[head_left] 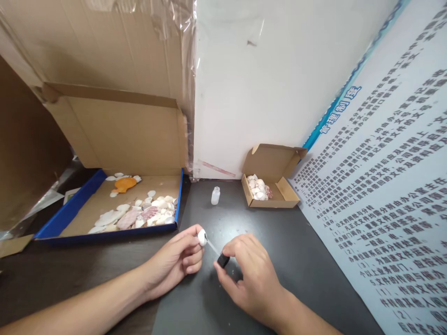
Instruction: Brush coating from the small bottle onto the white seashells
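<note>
My left hand (181,253) pinches a small white shell (202,237) between thumb and forefinger. My right hand (249,274) grips a black cap (223,260) from which a thin, pale applicator stem (213,247) extends. The stem's tip is at the shell's right side; whether it touches cannot be made out. Beyond both hands, a small whitish bottle (215,196) stands upright with its neck uncovered.
A blue-edged cardboard box (80,201) at left holds many shells (157,211) and an orange shell (125,184). A smaller open box (284,203) with shells stands back right. A white board (279,83) rises behind, and a printed poster (394,186) borders the right.
</note>
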Demonstrator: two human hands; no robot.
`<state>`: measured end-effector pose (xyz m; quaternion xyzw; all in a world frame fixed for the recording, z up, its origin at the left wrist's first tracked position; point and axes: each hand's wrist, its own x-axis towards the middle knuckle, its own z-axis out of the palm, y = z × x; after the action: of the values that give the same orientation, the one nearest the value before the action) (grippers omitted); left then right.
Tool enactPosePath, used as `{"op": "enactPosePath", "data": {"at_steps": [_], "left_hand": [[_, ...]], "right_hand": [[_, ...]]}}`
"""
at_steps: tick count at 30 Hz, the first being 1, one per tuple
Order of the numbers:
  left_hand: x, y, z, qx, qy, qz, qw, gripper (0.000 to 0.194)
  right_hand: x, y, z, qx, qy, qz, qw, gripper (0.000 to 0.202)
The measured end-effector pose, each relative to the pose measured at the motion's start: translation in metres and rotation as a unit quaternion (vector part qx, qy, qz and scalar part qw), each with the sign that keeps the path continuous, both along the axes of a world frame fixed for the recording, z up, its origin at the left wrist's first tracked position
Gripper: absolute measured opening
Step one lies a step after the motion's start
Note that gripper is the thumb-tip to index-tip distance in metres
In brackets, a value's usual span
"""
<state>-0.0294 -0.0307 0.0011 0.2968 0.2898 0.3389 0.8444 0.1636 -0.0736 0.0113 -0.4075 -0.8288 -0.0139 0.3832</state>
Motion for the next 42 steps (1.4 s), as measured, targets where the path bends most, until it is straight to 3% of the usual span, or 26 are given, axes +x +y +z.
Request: {"op": "enactPosePath", "data": {"at_steps": [4, 8, 12, 16, 19, 23, 27, 31, 35, 39, 42], "left_hand": [[0.0003, -0.0002, -0.0006, 0.006, 0.002, -0.002, 1.0, 0.011], [0.0008, -0.0005, -0.0014, -0.009, -0.002, 0.008, 1.0, 0.01], [0.0011, -0.0007, -0.0007, -0.007, -0.004, 0.005, 1.0, 0.011], [0.0013, -0.0006, -0.0008, -0.005, -0.007, 0.005, 1.0, 0.012], [0.0019, -0.0009, -0.0012, 0.006, 0.001, -0.003, 1.0, 0.012], [0.003, -0.0021, 0.0002, 0.003, 0.008, 0.003, 1.0, 0.011], [0.0034, -0.0028, 0.0013, 0.014, 0.017, -0.005, 1.0, 0.014], [0.0022, -0.0027, -0.0008, 0.01, 0.018, 0.0, 1.0, 0.013], [0.0014, -0.0031, -0.002, 0.017, 0.015, -0.006, 1.0, 0.012], [0.0029, -0.0031, -0.0004, 0.005, 0.01, 0.005, 1.0, 0.011], [0.0038, -0.0031, 0.0005, 0.005, 0.013, 0.007, 1.0, 0.012]], "right_hand": [[0.0, -0.0005, 0.0011, 0.002, -0.002, -0.024, 1.0, 0.01], [-0.0007, -0.0012, 0.0029, 0.007, 0.015, 0.016, 1.0, 0.01], [-0.0009, -0.0012, 0.0032, 0.007, 0.002, -0.024, 1.0, 0.009], [0.0, -0.0013, 0.0032, 0.016, 0.018, 0.006, 1.0, 0.01], [0.0009, -0.0009, 0.0034, 0.003, 0.018, -0.029, 0.999, 0.011], [0.0014, 0.0001, 0.0036, 0.006, 0.041, 0.019, 0.999, 0.012], [0.0019, 0.0013, 0.0029, -0.008, 0.033, -0.034, 0.999, 0.012], [0.0025, 0.0009, 0.0015, 0.0, 0.044, 0.005, 0.999, 0.012], [0.0028, 0.0004, 0.0016, -0.014, 0.036, -0.035, 0.999, 0.012], [0.0018, 0.0003, 0.002, 0.006, 0.051, 0.019, 0.999, 0.013], [0.0008, 0.0004, 0.0016, -0.008, 0.033, -0.015, 0.999, 0.012]]}}
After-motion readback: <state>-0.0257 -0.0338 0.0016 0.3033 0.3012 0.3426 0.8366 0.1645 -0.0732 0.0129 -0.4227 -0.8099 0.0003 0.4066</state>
